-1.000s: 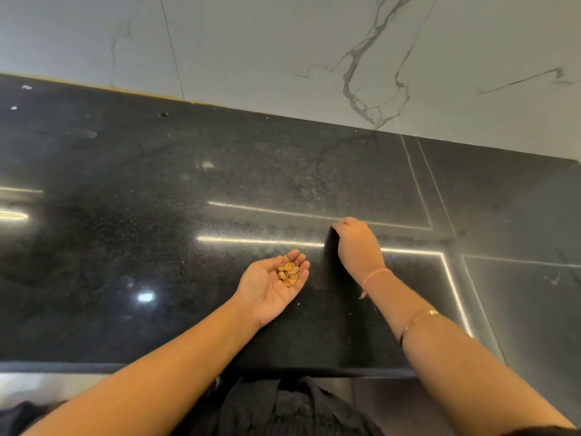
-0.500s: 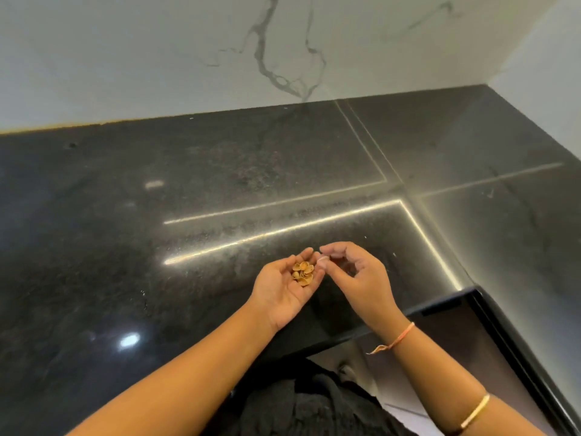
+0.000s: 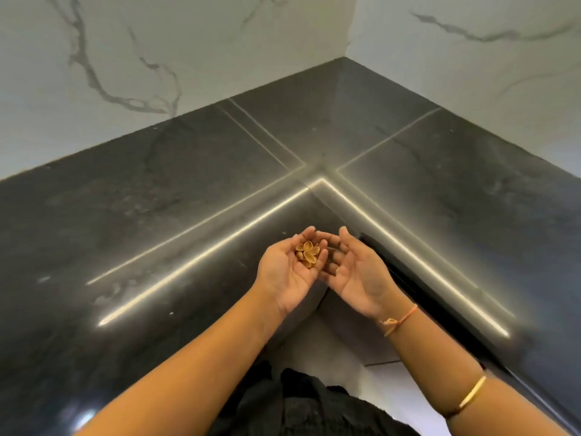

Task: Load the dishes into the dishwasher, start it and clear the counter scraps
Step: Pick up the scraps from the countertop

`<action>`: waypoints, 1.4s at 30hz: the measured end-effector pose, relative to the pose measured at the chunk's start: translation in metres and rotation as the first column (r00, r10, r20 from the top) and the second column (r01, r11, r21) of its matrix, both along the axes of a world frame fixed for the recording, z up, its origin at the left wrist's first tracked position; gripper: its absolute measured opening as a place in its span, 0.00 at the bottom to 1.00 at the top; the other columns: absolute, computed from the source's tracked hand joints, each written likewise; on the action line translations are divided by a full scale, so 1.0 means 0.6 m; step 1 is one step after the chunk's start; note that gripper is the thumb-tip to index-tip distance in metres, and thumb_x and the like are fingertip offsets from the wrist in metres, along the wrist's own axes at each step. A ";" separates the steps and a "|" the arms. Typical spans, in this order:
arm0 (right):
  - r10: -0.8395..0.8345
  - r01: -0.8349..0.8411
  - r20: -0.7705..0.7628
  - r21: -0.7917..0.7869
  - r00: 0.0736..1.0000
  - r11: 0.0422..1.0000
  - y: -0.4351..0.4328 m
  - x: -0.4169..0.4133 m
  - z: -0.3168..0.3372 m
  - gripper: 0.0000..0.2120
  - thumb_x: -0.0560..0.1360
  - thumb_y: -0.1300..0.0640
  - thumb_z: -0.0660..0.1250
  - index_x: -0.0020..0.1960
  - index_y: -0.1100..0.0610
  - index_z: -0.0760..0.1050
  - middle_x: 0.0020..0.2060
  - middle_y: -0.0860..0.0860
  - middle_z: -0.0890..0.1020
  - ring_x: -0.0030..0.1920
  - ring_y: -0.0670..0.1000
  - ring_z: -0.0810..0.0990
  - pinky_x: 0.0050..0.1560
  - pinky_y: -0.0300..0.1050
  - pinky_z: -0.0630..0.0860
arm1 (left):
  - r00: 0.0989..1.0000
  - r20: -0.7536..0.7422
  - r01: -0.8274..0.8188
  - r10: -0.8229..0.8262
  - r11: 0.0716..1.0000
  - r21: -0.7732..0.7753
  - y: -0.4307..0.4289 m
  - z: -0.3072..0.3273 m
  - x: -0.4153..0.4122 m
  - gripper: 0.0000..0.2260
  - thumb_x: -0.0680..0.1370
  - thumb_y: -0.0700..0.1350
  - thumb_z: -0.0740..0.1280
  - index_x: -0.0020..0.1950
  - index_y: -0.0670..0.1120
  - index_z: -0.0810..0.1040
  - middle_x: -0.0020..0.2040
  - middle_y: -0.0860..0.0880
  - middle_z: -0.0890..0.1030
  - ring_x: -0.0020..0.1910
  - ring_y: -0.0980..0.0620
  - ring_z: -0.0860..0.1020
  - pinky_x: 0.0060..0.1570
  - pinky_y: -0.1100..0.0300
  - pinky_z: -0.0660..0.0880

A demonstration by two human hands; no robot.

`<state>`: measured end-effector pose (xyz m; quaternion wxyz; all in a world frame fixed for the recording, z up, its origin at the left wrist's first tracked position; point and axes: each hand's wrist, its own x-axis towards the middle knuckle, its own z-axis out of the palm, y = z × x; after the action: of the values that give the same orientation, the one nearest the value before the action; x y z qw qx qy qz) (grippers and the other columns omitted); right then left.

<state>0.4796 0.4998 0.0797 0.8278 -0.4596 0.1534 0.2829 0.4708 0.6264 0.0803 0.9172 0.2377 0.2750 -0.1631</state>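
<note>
The black counter (image 3: 151, 234) runs flat to the left and right, with room for fingers to slide over it. Two white walls (image 3: 188, 51) meet in a corner at the back and block the way. The left hand (image 3: 287, 273) and right hand (image 3: 356, 273) crowd each other.

Bare forearms; orange thread band (image 3: 400, 321) and gold bangle (image 3: 472, 395) on right wrist; black garment (image 3: 301, 407).
</note>
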 end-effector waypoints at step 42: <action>-0.708 0.611 -0.245 0.370 -0.662 -0.700 -0.383 -0.321 0.001 0.22 0.80 0.54 0.52 0.44 0.64 0.82 0.42 0.59 0.83 0.42 0.56 0.84 0.48 0.46 0.80 | -0.369 0.363 0.801 -0.856 -0.095 0.591 -0.575 0.038 -0.208 0.16 0.82 0.47 0.53 0.65 0.48 0.74 0.64 0.50 0.77 0.64 0.58 0.74 0.66 0.59 0.67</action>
<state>0.2868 0.2699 0.0801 0.6639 0.0896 0.3108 -0.6743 0.3459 0.2817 0.1032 0.4872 0.4305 -0.3567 -0.6709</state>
